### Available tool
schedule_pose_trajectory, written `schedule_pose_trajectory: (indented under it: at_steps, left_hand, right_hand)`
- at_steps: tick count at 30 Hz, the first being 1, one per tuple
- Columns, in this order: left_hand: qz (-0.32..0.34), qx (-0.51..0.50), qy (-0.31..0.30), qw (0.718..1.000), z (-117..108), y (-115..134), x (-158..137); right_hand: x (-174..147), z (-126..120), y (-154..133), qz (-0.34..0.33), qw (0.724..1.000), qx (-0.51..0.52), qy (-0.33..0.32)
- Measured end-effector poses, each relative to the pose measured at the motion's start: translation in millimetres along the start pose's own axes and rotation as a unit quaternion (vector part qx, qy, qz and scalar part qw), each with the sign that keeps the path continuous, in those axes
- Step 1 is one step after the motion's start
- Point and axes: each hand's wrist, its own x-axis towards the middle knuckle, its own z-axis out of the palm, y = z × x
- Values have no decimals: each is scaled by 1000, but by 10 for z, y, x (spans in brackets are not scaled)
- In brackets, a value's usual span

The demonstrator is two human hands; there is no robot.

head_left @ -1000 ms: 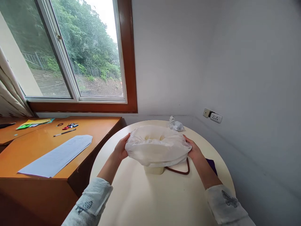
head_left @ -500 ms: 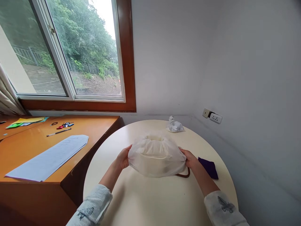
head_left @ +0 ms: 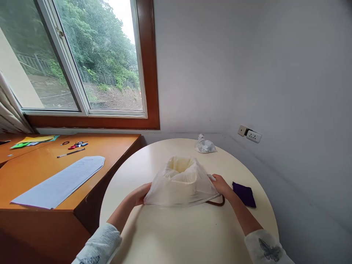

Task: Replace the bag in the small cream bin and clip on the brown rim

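Note:
A translucent white plastic bag (head_left: 165, 192) is draped over a cream-coloured open container (head_left: 183, 189) on the round table. Its upper part dips into the container's mouth, and its lower edge spreads out around the sides. My left hand (head_left: 142, 193) grips the bag's lower left edge, fingers partly hidden behind the plastic. At the right side my right hand (head_left: 220, 184) pinches a gathered bit of the same bag. A brown loop-shaped handle (head_left: 220, 202) pokes out below the bag near my right hand.
On the cream round table (head_left: 176, 234) lie a dark purple cloth (head_left: 244, 194) and a knotted bag with white contents (head_left: 205, 145). The wooden desk (head_left: 121, 146) at left holds paper sheets (head_left: 63, 181), a pen (head_left: 70, 153), keys (head_left: 79, 145) and coloured papers (head_left: 34, 140).
Both hands have drawn the bag's sides lower and outward, the left hand moving down and left. The container's mouth shows more openly, and the bag is stretched flatter around it.

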Motion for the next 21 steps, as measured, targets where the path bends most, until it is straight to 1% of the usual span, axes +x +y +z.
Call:
schedule_pose_trajectory:
  at_steps: [3, 5, 7, 9, 10, 12, 14, 15, 17, 19, 21]
  left_hand:
    - [30, 87, -10, 996, 84, 4, -92]
    - [45, 153, 1, 987, 95, 24, -147]
    - [46, 217, 38, 974, 63, 69, -203]
    - [54, 241, 88, 965, 12, 147, -277]
    - [72, 241, 110, 962, -8, 198, -324]
    - [130, 229, 154, 952, -7, 318, -432]
    - [190, 213, 186, 940, 74, 444, -543]
    - [224, 205, 191, 934, 145, 500, -590]
    - [290, 190, 167, 923, 331, 585, -652]
    - [362, 231, 130, 894, 537, 625, -667]
    - [399, 300, 83, 863, 713, 619, -647]
  right_hand:
    - [-39, 19, -11, -24, 997, -75, 26]
    - [-87, 4, -16, -35, 993, -105, 34]
    - [-143, -43, -18, -40, 991, -122, 35]
    - [-196, -118, -27, -40, 990, -131, 36]
    - [-219, -162, -40, -42, 990, -129, 43]
    - [-265, -241, -102, -58, 989, -108, 78]
    - [-322, -282, -236, -99, 985, -64, 127]
    - [-361, -281, -333, -128, 980, -40, 150]
    - [-466, -234, -576, -203, 963, -4, 176]
    - [-608, -149, -844, -290, 941, -11, 174]
    - [-763, -63, -1077, -354, 925, -40, 129]
